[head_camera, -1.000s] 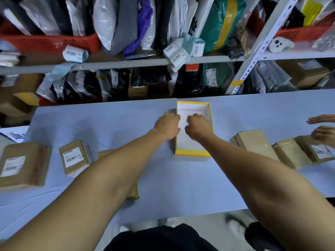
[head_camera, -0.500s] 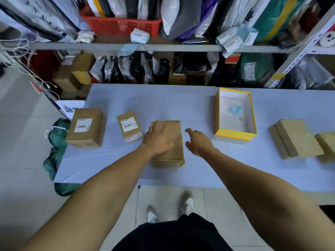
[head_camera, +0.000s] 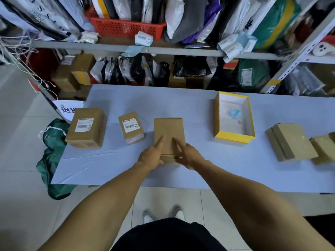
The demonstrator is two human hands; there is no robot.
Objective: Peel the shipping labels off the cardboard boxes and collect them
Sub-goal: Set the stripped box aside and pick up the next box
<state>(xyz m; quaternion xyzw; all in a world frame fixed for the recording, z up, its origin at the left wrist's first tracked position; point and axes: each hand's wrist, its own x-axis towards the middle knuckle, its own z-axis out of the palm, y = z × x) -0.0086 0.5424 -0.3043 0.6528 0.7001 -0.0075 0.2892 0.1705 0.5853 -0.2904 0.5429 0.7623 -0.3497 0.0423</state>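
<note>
Two hands meet on one thing: the plain brown cardboard box (head_camera: 169, 136) at the near middle of the pale blue desk (head_camera: 181, 105), its long axis running straight away from you. Your left hand (head_camera: 152, 157) grasps the near left corner, forefinger laid flat along the top and thumb tucked under the near edge; your right hand (head_camera: 188, 155) mirrors it at the near right corner, forefinger stretched up the lid, the other fingers curled at the front edge. The upward face shows no label, so you may judge that any label lies on a hidden side and the box must be turned to find it; both hands are equally near, already on it. Labels that do show lie to your left: a white one on the small brown cardboard box (head_camera: 131, 128) just beside, and another on the larger brown cardboard box (head_camera: 86, 128) farther left, near the desk's end. To your right stands the open yellow-rimmed white tray box (head_camera: 234, 137), with a crumpled pale blue scrap (head_camera: 234, 113) inside, which seems to be the collecting place. Your right hand is nearer it.
</note>
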